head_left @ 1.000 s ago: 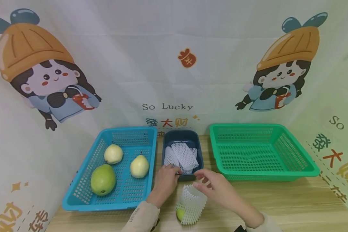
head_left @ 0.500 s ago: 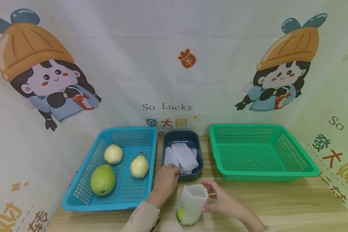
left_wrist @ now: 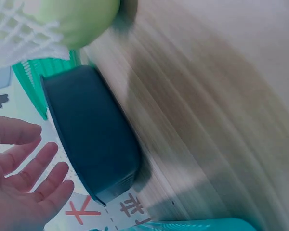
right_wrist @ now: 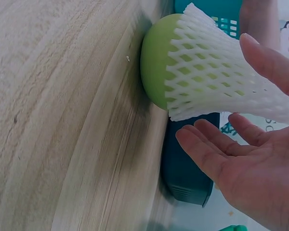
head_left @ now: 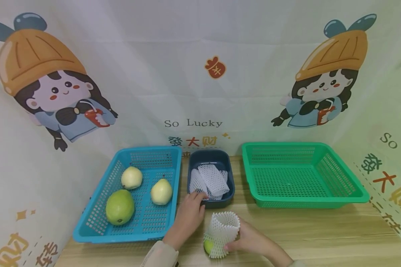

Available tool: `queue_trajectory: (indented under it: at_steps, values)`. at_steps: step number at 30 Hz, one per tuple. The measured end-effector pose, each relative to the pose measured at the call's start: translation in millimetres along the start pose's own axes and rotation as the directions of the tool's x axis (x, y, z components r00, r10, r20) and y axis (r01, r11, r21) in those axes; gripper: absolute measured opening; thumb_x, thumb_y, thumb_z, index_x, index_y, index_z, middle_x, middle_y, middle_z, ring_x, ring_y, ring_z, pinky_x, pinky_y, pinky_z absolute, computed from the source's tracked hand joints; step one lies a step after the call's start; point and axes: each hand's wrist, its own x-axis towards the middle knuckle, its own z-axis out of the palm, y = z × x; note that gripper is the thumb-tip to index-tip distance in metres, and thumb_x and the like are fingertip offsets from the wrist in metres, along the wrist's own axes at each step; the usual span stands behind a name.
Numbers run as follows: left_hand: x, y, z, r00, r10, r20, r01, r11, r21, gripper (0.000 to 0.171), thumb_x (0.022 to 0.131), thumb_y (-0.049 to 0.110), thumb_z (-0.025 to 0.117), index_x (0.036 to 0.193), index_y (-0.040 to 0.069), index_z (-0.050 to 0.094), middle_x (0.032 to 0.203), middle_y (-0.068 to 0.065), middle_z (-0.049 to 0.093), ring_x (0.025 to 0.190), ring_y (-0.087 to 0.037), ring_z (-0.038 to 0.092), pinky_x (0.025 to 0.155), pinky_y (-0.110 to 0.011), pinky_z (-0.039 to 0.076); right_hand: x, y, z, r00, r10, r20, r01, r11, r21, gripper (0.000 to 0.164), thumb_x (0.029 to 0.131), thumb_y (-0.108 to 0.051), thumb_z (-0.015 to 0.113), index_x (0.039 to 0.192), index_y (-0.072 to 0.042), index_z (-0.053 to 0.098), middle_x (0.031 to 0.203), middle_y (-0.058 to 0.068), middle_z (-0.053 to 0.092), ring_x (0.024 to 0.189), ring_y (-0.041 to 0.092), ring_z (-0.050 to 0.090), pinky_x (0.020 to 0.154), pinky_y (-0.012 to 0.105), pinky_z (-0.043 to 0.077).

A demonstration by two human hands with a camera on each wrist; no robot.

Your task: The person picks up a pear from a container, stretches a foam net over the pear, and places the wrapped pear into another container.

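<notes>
A smooth green fruit (right_wrist: 157, 61) stands on the table in a white foam net sleeve (right_wrist: 209, 72); the sleeve's upper part rises loose above it. My right hand (head_left: 248, 239) is at the sleeve's right side, thumb in front and fingers behind. In the right wrist view the thumb and fingers stand apart around the sleeve, not closed on it. My left hand (head_left: 189, 213) hovers at the near edge of a dark blue box (head_left: 228, 200), fingers loosely bent and holding nothing. Several folded foam sleeves (head_left: 213, 180) lie inside the box.
At the left, a blue basket (head_left: 127, 237) holds two pale pears (head_left: 162, 191) and a large green fruit (head_left: 120, 207). A green basket (head_left: 307, 200) stands at the right. Behind them hangs a printed cloth (head_left: 147, 74).
My right hand has come down from above the sleeve's opening to its right side. The left hand has stayed by the box with only a slight shift.
</notes>
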Motion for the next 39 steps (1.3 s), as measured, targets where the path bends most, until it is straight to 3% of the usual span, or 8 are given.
queue_trajectory:
  at_steps: [7, 12, 17, 20, 25, 28, 32, 39]
  values:
    - [-26.2, 10.7, -15.9, 0.999, -0.028, 0.043, 0.031, 0.997, -0.076, 0.026, 0.083, 0.006, 0.060, 0.109, 0.009, 0.061, 0.103, -0.005, 0.061, 0.095, -0.024, 0.058, 0.074, -0.039, 0.051, 1.1, 1.3, 1.9, 1.000, 0.003, -0.005, -0.003, 1.000, -0.013, 0.074, 0.068, -0.012, 0.077, 0.130, 0.005, 0.041, 0.122, 0.020, 0.057, 0.109, 0.017, 0.056, 0.094, 0.027, 0.044]
    - [-48.1, 16.5, -22.8, 0.992, -0.026, 0.125, 0.049, 0.983, -0.178, 0.038, 0.080, 0.002, 0.058, 0.118, 0.002, 0.053, 0.111, -0.011, 0.057, 0.104, -0.029, 0.056, 0.086, -0.045, 0.048, 1.6, 0.3, 2.4, 1.000, 0.016, -0.013, -0.017, 1.000, -0.026, 0.074, 0.068, -0.012, 0.077, 0.130, 0.005, 0.041, 0.120, 0.020, 0.058, 0.108, 0.021, 0.057, 0.092, 0.027, 0.046]
    - [-65.0, 11.2, -18.4, 0.968, -0.066, 0.243, 0.151, 0.925, -0.348, 0.054, 0.074, -0.001, 0.062, 0.125, -0.007, 0.043, 0.111, -0.018, 0.052, 0.089, -0.024, 0.056, 0.078, -0.036, 0.050, 2.9, -1.1, 3.0, 0.999, 0.046, -0.013, -0.046, 0.999, -0.023, 0.071, 0.068, -0.011, 0.077, 0.128, 0.006, 0.043, 0.119, 0.021, 0.058, 0.108, 0.030, 0.057, 0.090, 0.029, 0.047]
    - [-70.1, 4.6, -14.6, 0.926, -0.126, 0.355, 0.299, 0.820, -0.489, 0.061, 0.073, -0.002, 0.065, 0.127, -0.012, 0.038, 0.109, -0.020, 0.052, 0.078, -0.017, 0.055, 0.066, -0.025, 0.047, 3.6, -1.7, 3.8, 0.998, 0.059, -0.010, -0.059, 0.998, -0.011, 0.069, 0.068, -0.010, 0.076, 0.127, 0.006, 0.043, 0.120, 0.022, 0.058, 0.108, 0.033, 0.057, 0.090, 0.030, 0.047]
    - [-75.1, -2.0, -6.6, 0.833, -0.164, 0.528, 0.520, 0.555, -0.649, 0.061, 0.076, -0.005, 0.067, 0.126, -0.017, 0.034, 0.109, -0.027, 0.053, 0.084, -0.022, 0.060, 0.067, -0.030, 0.054, 3.9, -1.5, 4.9, 0.997, 0.079, -0.011, -0.079, 0.997, 0.005, 0.068, 0.069, -0.010, 0.077, 0.127, 0.005, 0.043, 0.119, 0.020, 0.059, 0.108, 0.032, 0.057, 0.090, 0.030, 0.047]
    - [-78.4, -4.5, 0.4, 0.797, -0.161, 0.582, 0.589, 0.415, -0.693, 0.054, 0.079, -0.007, 0.064, 0.123, -0.020, 0.036, 0.109, -0.025, 0.054, 0.087, -0.020, 0.061, 0.073, -0.035, 0.056, 3.5, -1.4, 5.3, 0.996, 0.085, -0.018, -0.085, 0.996, 0.005, 0.069, 0.069, -0.010, 0.077, 0.127, 0.005, 0.043, 0.119, 0.020, 0.059, 0.108, 0.031, 0.057, 0.089, 0.029, 0.047]
    - [-81.1, -7.5, 7.3, 0.777, -0.117, 0.618, 0.621, 0.303, -0.723, 0.044, 0.084, -0.006, 0.058, 0.121, -0.022, 0.039, 0.106, -0.021, 0.055, 0.086, -0.016, 0.060, 0.078, -0.038, 0.055, 2.7, -0.5, 6.3, 0.998, 0.055, -0.034, -0.056, 0.998, -0.019, 0.066, 0.069, -0.010, 0.077, 0.125, 0.006, 0.046, 0.116, 0.020, 0.060, 0.104, 0.025, 0.058, 0.088, 0.025, 0.046]
    - [-81.1, -3.5, 13.3, 0.760, -0.079, 0.645, 0.647, 0.183, -0.741, 0.040, 0.086, -0.007, 0.055, 0.119, -0.024, 0.041, 0.101, -0.015, 0.058, 0.087, -0.015, 0.060, 0.084, -0.037, 0.053, 0.9, 3.0, 6.1, 0.996, 0.058, -0.065, -0.061, 0.998, -0.032, 0.057, 0.069, -0.007, 0.076, 0.117, 0.009, 0.051, 0.108, 0.021, 0.063, 0.095, 0.018, 0.060, 0.079, 0.023, 0.049]
